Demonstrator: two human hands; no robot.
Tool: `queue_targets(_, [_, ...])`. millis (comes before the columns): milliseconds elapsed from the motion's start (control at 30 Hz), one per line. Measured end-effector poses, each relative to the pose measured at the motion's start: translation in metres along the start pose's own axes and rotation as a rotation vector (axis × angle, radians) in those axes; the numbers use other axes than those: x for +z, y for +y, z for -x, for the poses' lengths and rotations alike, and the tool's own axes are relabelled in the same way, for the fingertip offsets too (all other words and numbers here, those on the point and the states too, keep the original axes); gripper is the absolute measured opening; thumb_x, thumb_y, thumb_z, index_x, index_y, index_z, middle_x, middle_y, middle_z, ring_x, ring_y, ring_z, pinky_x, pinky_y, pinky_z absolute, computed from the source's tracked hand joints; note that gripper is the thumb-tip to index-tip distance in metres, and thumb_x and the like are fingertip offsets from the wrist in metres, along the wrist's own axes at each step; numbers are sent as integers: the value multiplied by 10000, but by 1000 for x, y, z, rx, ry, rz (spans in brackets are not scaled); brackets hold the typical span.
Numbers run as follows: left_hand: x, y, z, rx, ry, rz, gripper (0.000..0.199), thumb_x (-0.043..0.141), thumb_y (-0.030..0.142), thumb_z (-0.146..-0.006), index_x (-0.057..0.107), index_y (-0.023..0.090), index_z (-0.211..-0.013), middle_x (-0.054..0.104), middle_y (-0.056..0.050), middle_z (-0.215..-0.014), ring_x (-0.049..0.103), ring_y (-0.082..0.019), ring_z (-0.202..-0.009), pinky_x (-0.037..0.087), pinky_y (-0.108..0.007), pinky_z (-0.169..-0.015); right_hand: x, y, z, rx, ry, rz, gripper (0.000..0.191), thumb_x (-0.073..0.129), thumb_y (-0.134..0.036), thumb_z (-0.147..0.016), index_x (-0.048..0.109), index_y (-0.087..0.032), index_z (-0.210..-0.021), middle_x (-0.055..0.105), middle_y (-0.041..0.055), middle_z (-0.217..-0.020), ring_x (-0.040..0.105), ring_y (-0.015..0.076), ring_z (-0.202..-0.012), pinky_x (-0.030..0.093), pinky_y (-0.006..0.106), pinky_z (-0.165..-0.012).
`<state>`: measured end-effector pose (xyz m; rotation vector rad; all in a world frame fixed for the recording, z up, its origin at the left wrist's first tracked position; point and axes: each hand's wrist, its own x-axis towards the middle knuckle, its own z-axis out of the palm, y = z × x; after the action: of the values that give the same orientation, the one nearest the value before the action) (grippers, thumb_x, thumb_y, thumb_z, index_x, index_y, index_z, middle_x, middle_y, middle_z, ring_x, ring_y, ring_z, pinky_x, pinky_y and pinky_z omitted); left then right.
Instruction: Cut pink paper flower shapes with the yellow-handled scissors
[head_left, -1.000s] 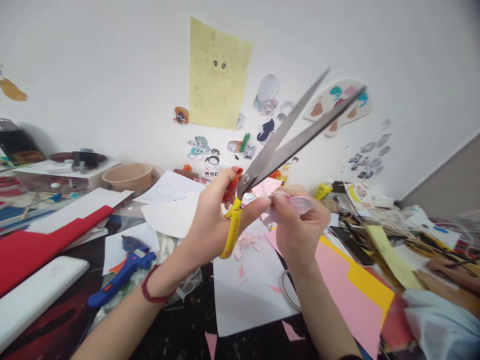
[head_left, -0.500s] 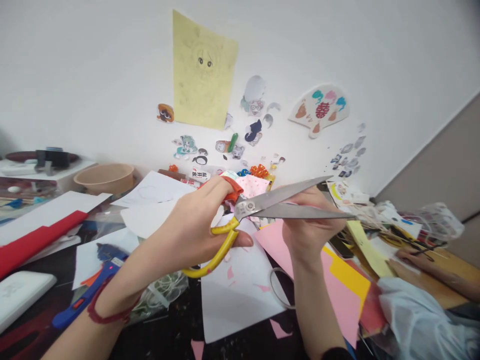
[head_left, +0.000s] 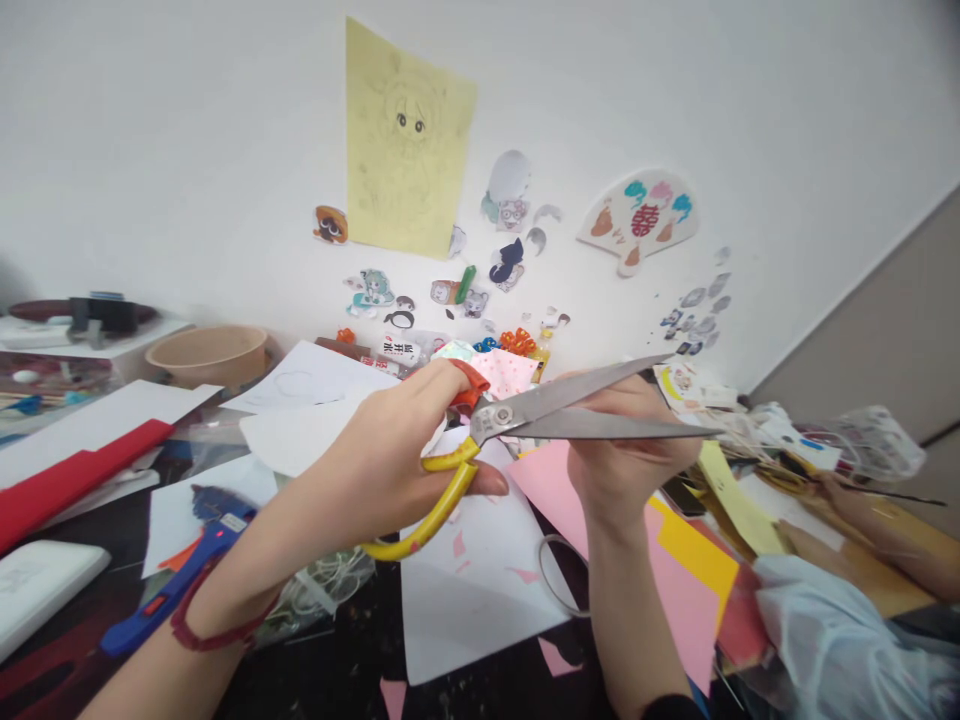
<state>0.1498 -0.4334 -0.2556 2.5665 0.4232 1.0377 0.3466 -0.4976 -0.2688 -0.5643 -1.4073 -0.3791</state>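
Observation:
My left hand (head_left: pixel 405 430) is closed round the handles of a pair of scissors (head_left: pixel 504 413), one loop yellow, the other orange. Their blades stand apart and point right, passing in front of my right hand (head_left: pixel 626 465). That hand is raised with its fingers curled; the blades and the hand itself hide what it may hold. Below the scissors lies a white sheet (head_left: pixel 465 630) with small pink paper scraps on it. A pink sheet (head_left: pixel 551 490) extends under my right forearm, beside a yellow-orange paper (head_left: pixel 694 555).
A blue glue gun (head_left: pixel 176 575) lies by my left forearm, near a red strip (head_left: pixel 90 480) and a white box-like device (head_left: pixel 49 590). A beige basin (head_left: pixel 210 355) stands behind. At right, another person's arm (head_left: pixel 885 520) rests on a wooden surface. Cut-outs decorate the wall.
The scissors and both my hands have shifted very slightly, with the blades still apart. At right, the other person's hand and the thin dark stick by it have moved a little.

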Motion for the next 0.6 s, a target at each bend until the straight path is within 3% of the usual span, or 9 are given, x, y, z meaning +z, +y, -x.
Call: queue_targets(600, [-2,2,2,67,40,-96,412,710,510,-845,448,192,-865,490,15,-824,417,-136,-639,348,-272,-573,-3,-3,-1,-54,2,49,162,779,-176,-817,794,-320,-891,745,20,-757,690,228,-710,539,406,-647])
